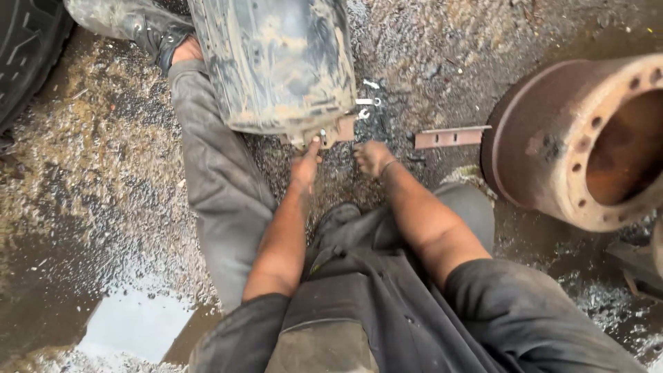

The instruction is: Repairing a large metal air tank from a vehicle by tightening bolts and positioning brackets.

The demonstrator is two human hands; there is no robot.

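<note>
Sitting on the wet gravel ground (103, 207) in dark work trousers (359, 311), the person seems to be working at a fastening. The left hand (306, 166) presses its fingertips to a small bolt on the rusty bracket (342, 130) under the mud-caked grey metal tank (276, 62); the right hand (373, 157) is loosely curled, seemingly empty. Next calls for a firm grip. Beyond lies a rusty brake drum (587, 138).
</note>
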